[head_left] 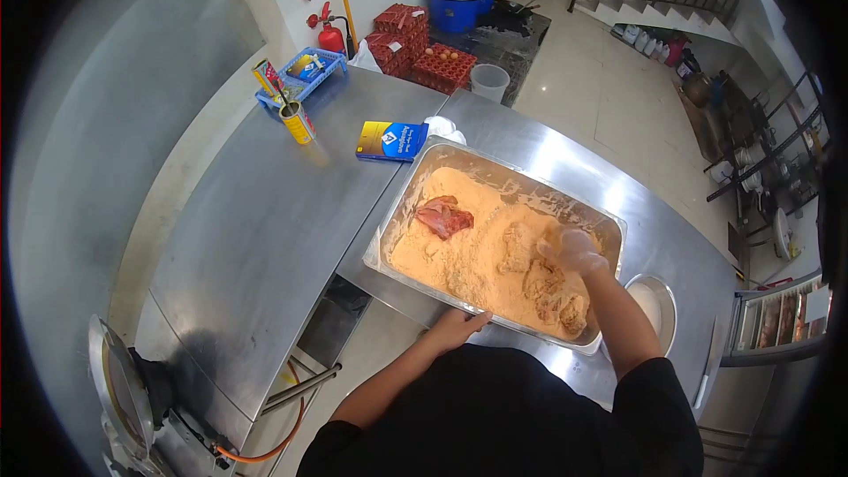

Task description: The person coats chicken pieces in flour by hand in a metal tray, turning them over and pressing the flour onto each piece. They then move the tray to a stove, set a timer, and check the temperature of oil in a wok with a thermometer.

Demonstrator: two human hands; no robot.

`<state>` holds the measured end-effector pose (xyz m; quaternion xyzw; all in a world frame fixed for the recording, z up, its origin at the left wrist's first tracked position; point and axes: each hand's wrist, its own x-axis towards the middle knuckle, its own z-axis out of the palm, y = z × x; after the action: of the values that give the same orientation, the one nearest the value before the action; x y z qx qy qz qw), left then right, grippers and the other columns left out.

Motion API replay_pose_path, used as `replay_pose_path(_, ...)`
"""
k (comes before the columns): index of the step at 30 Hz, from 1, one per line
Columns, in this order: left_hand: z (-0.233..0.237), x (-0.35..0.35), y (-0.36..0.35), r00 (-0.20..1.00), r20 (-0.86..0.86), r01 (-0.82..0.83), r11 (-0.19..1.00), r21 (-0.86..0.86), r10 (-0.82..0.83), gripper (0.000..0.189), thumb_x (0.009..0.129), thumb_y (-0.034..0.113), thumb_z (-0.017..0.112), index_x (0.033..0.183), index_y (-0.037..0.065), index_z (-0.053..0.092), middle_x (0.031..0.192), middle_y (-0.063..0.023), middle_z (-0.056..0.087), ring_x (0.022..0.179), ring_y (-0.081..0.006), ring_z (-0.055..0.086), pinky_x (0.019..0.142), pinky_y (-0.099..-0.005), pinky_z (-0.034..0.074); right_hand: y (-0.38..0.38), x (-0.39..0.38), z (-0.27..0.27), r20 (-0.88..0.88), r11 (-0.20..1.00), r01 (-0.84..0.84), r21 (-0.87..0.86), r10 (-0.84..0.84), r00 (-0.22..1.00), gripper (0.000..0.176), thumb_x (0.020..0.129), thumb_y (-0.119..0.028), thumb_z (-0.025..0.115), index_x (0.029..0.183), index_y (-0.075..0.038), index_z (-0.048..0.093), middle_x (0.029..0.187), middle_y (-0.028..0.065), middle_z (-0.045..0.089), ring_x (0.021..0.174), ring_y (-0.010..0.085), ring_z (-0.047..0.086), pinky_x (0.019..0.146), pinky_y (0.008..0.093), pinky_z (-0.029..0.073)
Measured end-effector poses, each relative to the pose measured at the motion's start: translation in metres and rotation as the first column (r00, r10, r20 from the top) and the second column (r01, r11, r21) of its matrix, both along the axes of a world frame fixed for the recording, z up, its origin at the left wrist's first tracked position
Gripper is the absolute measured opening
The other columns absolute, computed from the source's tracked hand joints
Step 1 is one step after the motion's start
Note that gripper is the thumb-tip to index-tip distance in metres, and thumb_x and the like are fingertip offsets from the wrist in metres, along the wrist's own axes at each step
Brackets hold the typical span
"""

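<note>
At the left edge, a round, silvery metal piece (pixel 124 380) is cut off by the lens's dark border, its full form unclear. Farther right, a yellow cylindrical can (pixel 298 124) stands on a stainless-steel table (pixel 256 203), near a light-blue plastic basket (pixel 334 68) whose contents are hard to sort out. A blue-and-yellow printed cardboard box (pixel 389 140) lies beside a crumpled white item (pixel 444 129), partly hidden by the box and tray.

At center, a raw, dark-red piece of meat (pixel 444 216) lies on pale-orange powder (pixel 468 261) in the left part of a deep, rectangular steel tray (pixel 385 267). The left hand (pixel 453 330) touches the tray's near rim, its fingers mostly out of sight (how far they close cannot be told).

In the tray's right part, the right hand (pixel 579 252), pale at the fingers, reaches among lumpy, powder-coated pieces (pixel 572 314). Its fingertips are blurred against the coating; whether they are spread, narrowed or holding a piece cannot be told. Just beside the tray, a round metal bowl (pixel 664 296) with whitish contents is partly covered by the right forearm.
</note>
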<state>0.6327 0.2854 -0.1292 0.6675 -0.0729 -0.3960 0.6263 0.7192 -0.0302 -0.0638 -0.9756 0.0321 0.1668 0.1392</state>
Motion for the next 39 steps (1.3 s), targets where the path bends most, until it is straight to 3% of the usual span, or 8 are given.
replay_pose_path(3, 0.000, 0.000, 0.001, 1.000, 0.005, -0.002, 1.000, 0.017, 0.002, 0.037, 0.097, 0.032, 0.062, 0.114, -0.001, 0.061, 0.098, -0.0063, 0.066, 0.082, -0.0143, 0.059, 0.073, -0.0301, 0.050, 0.006, -0.020, 0.002, -0.388, 0.919, -0.275, -0.282, 0.153, 0.909, 0.063, 0.087, -0.057, 0.059, 0.105, 0.003, 0.069, 0.102, 0.0235, 0.068, 0.101, 0.0356, 0.064, 0.090, 0.0424, 0.049)
replay_pose_path(9, 0.013, -0.002, 0.000, 0.996, 0.020, -0.083, 0.997, -0.007, 0.083, 0.036, 0.095, 0.035, 0.062, 0.102, -0.001, 0.063, 0.082, -0.0034, 0.061, 0.074, -0.0135, 0.056, 0.067, -0.0310, 0.048, 0.032, -0.037, 0.038, -0.426, 0.918, -0.393, -0.061, 0.332, 0.842, 0.075, 0.082, -0.069, 0.057, 0.091, 0.004, 0.071, 0.093, 0.0236, 0.069, 0.093, 0.0350, 0.066, 0.085, 0.0425, 0.050)
replay_pose_path(15, 0.004, -0.006, 0.000, 0.994, -0.001, -0.112, 0.993, -0.029, 0.112, 0.038, 0.095, 0.036, 0.063, 0.104, -0.001, 0.063, 0.084, -0.0046, 0.062, 0.075, -0.0142, 0.057, 0.068, -0.0314, 0.048, 0.003, -0.032, 0.059, -0.461, 0.987, -0.145, 0.068, 0.160, 0.873, 0.064, 0.086, -0.060, 0.058, 0.091, 0.003, 0.070, 0.090, 0.0252, 0.068, 0.087, 0.0372, 0.067, 0.079, 0.0432, 0.051)
replay_pose_path(24, 0.022, -0.004, 0.000, 0.999, -0.026, -0.044, 0.997, 0.059, 0.045, 0.041, 0.097, 0.038, 0.060, 0.112, 0.000, 0.063, 0.090, -0.0053, 0.064, 0.079, -0.0136, 0.058, 0.068, -0.0297, 0.047, 0.042, 0.019, -0.037, 0.066, 0.995, -0.097, 0.039, 0.094, 0.993, 0.070, 0.082, -0.055, 0.063, 0.124, 0.001, 0.057, 0.114, 0.0240, 0.063, 0.113, 0.0335, 0.058, 0.091, 0.0411, 0.049)
replay_pose_path(27, 0.022, -0.008, 0.000, 0.998, -0.037, -0.053, 0.997, 0.060, 0.055, 0.041, 0.097, 0.038, 0.060, 0.115, 0.001, 0.063, 0.093, -0.0054, 0.064, 0.080, -0.0135, 0.059, 0.068, -0.0294, 0.047, 0.089, 0.014, -0.041, -0.009, 0.983, -0.127, -0.135, 0.127, 0.992, 0.056, 0.081, -0.047, 0.066, 0.118, -0.006, 0.061, 0.114, 0.0256, 0.062, 0.108, 0.0349, 0.060, 0.088, 0.0428, 0.051)
replay_pose_path(30, 0.019, -0.007, 0.002, 0.998, -0.031, -0.061, 0.997, 0.049, 0.063, 0.040, 0.097, 0.037, 0.060, 0.114, 0.001, 0.063, 0.093, -0.0059, 0.064, 0.080, -0.0137, 0.059, 0.070, -0.0299, 0.047, 0.118, -0.012, -0.036, -0.133, 0.931, -0.363, -0.042, 0.355, 0.925, 0.064, 0.076, -0.039, 0.074, 0.123, 0.000, 0.056, 0.106, 0.0256, 0.064, 0.101, 0.0354, 0.062, 0.090, 0.0419, 0.049)
replay_pose_path(37, 0.016, -0.008, 0.000, 0.995, -0.036, -0.091, 0.996, 0.017, 0.092, 0.039, 0.097, 0.036, 0.061, 0.112, 0.001, 0.064, 0.090, -0.0060, 0.065, 0.081, -0.0139, 0.059, 0.072, -0.0302, 0.047, 0.071, -0.011, -0.032, 0.046, 0.876, -0.300, 0.377, 0.305, 0.951, 0.065, 0.078, -0.039, 0.074, 0.127, -0.001, 0.055, 0.115, 0.0287, 0.061, 0.110, 0.0416, 0.058, 0.094, 0.0439, 0.048)
replay_pose_path(39, 0.013, -0.008, 0.001, 0.996, -0.039, -0.073, 0.997, 0.038, 0.075, 0.040, 0.097, 0.036, 0.060, 0.112, 0.000, 0.064, 0.091, -0.0061, 0.065, 0.081, -0.0140, 0.059, 0.071, -0.0301, 0.047, 0.058, -0.021, -0.014, -0.029, 0.933, -0.286, 0.221, 0.299, 0.954, 0.066, 0.076, -0.045, 0.074, 0.123, -0.001, 0.059, 0.113, 0.0271, 0.063, 0.111, 0.0396, 0.059, 0.094, 0.0431, 0.048)
